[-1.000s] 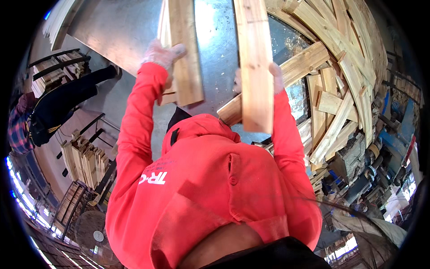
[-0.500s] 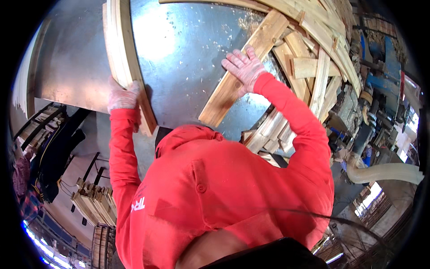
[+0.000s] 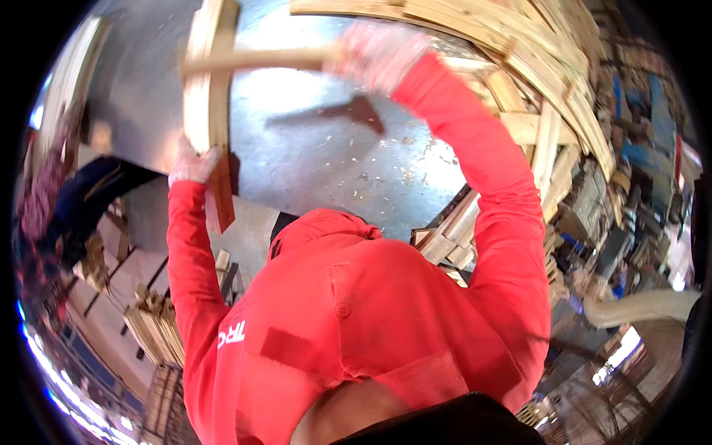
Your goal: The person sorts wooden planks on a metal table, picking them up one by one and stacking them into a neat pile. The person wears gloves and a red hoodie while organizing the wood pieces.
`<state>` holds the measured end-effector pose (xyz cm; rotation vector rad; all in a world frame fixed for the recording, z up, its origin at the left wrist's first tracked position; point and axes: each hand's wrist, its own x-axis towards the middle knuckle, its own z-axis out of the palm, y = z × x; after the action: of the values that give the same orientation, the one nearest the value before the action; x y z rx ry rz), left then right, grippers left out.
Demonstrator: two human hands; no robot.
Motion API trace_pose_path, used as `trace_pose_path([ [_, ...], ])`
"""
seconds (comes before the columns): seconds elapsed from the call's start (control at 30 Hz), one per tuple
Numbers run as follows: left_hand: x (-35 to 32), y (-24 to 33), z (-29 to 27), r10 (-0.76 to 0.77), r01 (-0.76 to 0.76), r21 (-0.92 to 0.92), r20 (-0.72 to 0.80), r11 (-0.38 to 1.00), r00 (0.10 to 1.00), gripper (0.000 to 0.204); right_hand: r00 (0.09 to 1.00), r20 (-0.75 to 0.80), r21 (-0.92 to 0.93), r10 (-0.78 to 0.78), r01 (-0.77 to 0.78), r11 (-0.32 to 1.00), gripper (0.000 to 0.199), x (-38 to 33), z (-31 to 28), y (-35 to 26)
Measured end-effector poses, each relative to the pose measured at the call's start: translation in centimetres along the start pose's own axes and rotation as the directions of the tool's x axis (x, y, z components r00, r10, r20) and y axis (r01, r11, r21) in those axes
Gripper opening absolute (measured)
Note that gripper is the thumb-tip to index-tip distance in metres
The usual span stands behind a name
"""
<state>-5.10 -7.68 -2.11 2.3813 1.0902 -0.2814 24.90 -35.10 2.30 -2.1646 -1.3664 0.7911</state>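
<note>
My right hand (image 3: 380, 58), gloved and smeared by motion, grips one end of a wooden board (image 3: 259, 59). The board is raised above the metal tabletop (image 3: 297, 159), casting a shadow there, and its far end crosses over a stack of long boards (image 3: 199, 107). At the near end of that stack, my gloved left hand (image 3: 194, 163) is closed around the edge, with some fingers hidden.
A loose heap of boards (image 3: 519, 44) covers the far right of the table. Shorter pieces (image 3: 456, 233) lie by my right arm. Another person (image 3: 44, 200) stands at the left by more boards (image 3: 70, 74). A ribbed hose (image 3: 638, 308) and machinery are at right.
The board that lay under my open right hand is now off the table, held and swung up and left across the stack. My left hand stays on the stack.
</note>
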Motion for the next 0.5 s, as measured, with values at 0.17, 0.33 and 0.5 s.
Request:
trace_pose_path([
  [0.17,1.3,-3.7,2.9,0.159,-0.164,-0.223,-0.04,0.961,0.986,0.079,0.855,-0.468,0.482,0.224,0.035,0.875,0.035,6.9,-4.4,3.1],
  [0.33,-2.4,2.2,-0.1,-0.102,0.093,0.068,0.157,0.993,0.982,0.099,0.821,-0.325,0.399,0.469,-0.331,0.855,0.063,13.0,4.7,5.0],
  [0.5,-5.0,5.2,1.0,-0.089,0.081,0.193,0.03,0.978,0.996,0.128,0.908,-0.025,0.356,0.419,-0.384,0.852,0.085,15.1,13.0,-5.3],
])
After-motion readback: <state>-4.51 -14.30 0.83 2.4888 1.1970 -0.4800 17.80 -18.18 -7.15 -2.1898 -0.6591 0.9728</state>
